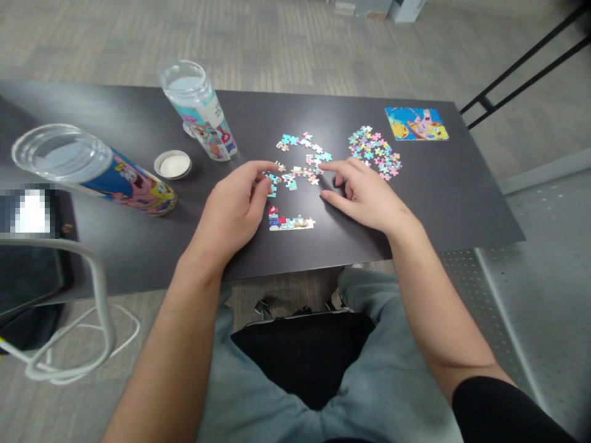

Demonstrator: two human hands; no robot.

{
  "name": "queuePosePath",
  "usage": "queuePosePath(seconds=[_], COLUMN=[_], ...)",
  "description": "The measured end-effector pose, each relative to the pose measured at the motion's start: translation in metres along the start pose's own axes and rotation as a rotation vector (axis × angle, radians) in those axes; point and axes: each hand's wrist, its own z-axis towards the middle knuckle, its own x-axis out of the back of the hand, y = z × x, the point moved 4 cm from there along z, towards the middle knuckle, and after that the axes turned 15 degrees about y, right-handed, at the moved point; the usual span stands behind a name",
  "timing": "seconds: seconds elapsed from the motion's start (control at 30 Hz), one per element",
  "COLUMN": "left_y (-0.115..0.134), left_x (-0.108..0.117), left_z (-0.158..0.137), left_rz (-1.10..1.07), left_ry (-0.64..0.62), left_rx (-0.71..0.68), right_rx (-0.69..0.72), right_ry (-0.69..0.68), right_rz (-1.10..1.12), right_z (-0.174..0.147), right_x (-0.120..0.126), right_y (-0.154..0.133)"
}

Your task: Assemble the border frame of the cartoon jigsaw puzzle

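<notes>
Across the dark bench (443,203), seen from your head camera, a loose scatter of puzzle pieces (298,172) lies between your two hands. Your left hand (237,200) is curled, its thumb and index finger close together at the left edge of the scatter; whether they pinch a piece you probably can't tell from this height, as the tips blur into the pieces. Your right hand (369,191) is partly open, its index finger stretched to the scatter's right edge, its thumb held apart and the other fingers bent under. Nearer to you, just below the scatter, a joined strip (290,224) of puzzle lies flat, turning up at its left end. Beyond your right hand is a dense pile (375,151) of mixed pieces, with a picture card (417,124) near it, toward the far right corner. To your left, a blue printed jar (133,178) and a lighter printed jar (207,123) stand with their tops uncovered, a white lid (173,165) lying between them.
</notes>
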Motion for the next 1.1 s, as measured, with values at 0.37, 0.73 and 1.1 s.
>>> queuePosePath(seconds=[0.37, 0.73, 1.1], left_y=[-0.013, -0.013, -0.018], left_x=[0.007, 0.003, 0.007], left_z=[0.006, 0.002, 0.007], left_rz=[0.007, 0.01, -0.005], left_ry=[0.04, -0.089, -0.158], left_rx=[0.044, 0.048, 0.014], right_rx=[-0.015, -0.019, -0.047], right_ry=[-0.05, 0.024, -0.042], right_rz=[-0.187, -0.007, 0.123], right_z=[0.002, 0.007, 0.009], right_x=[-0.007, -0.001, 0.008], right_y=[0.002, 0.01, 0.016])
